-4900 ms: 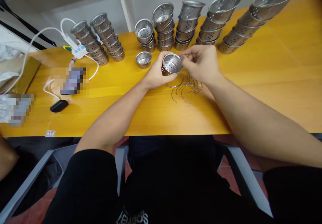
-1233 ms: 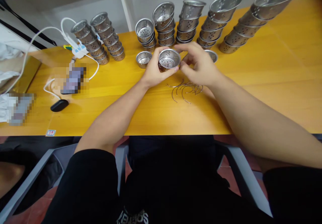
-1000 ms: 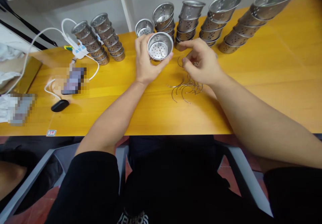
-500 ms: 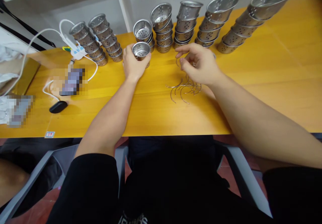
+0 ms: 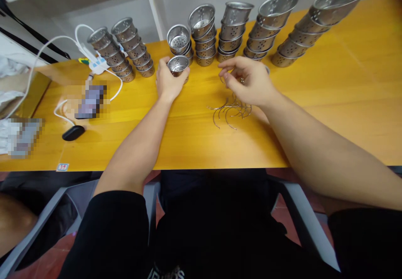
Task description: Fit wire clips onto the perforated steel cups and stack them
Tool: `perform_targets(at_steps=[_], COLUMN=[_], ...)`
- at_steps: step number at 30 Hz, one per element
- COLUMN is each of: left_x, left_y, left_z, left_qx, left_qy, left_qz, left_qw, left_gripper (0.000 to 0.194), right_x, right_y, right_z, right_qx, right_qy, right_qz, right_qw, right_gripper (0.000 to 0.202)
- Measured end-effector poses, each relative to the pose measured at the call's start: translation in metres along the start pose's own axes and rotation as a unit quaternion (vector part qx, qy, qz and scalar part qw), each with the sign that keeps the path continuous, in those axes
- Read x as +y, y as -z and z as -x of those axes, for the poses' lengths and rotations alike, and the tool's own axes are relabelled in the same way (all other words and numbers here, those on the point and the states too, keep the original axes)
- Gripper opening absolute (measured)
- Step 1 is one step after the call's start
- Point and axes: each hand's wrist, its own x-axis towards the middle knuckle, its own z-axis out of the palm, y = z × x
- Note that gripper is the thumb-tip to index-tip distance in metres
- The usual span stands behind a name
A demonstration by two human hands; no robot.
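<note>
My left hand (image 5: 168,80) is wrapped round a small perforated metal cup (image 5: 178,64), its open rim facing up, just in front of the stacked cups. Farther right, my right hand (image 5: 246,78) is curled, index finger and thumb near each other. A thin curved wire (image 5: 222,79) shows at its fingertips and appears held there. Between the curled fingers a bit of dotted metal is visible, mostly hidden. Below that hand, a loose pile of curved wires (image 5: 230,111) lies on the table.
Stacks of perforated cups line the back, including a tall leaning stack (image 5: 295,40) at right and a leaning stack (image 5: 111,55) at left. A power strip (image 5: 98,65), white cables, a phone (image 5: 91,102) and a black mouse-like object (image 5: 73,133) occupy the table's (image 5: 188,145) left side.
My left hand and its cup have shifted slightly right and down. The right hand has barely moved. The wire pile looks the same.
</note>
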Motion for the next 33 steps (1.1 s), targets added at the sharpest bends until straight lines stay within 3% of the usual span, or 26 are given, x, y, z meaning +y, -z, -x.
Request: perform_targets(at_steps=[3, 7, 19, 25, 27, 33], left_x=[0.019, 0.046, 0.050, 0.059, 0.062, 0.060], left_y=[0.001, 0.004, 0.003, 0.006, 0.006, 0.003], left_z=[0.004, 0.011, 0.017, 0.021, 0.023, 0.027], left_qx=[0.009, 0.005, 0.006, 0.020, 0.014, -0.034], left_qy=[0.075, 0.093, 0.076, 0.034, 0.044, 0.054], left_qz=[-0.036, -0.050, -0.011, -0.007, -0.010, 0.018], left_qw=[0.996, 0.994, 0.997, 0.999, 0.999, 0.998], left_gripper=[0.078, 0.075, 0.094, 0.109, 0.112, 0.098], right_x=[-0.001, -0.002, -0.012, 0.008, 0.018, 0.047], right_y=[0.001, 0.003, 0.006, 0.015, 0.023, 0.044], right_z=[0.000, 0.000, 0.001, -0.007, -0.010, -0.017], right_qx=[-0.013, -0.031, -0.009, 0.099, 0.099, 0.199], right_qy=[-0.023, -0.039, -0.063, -0.030, -0.036, -0.061], right_qz=[0.009, 0.009, 0.033, 0.086, 0.118, 0.096], right_qw=[1.000, 0.999, 0.997, 0.991, 0.987, 0.973], right_gripper=[0.084, 0.087, 0.076, 0.082, 0.083, 0.065])
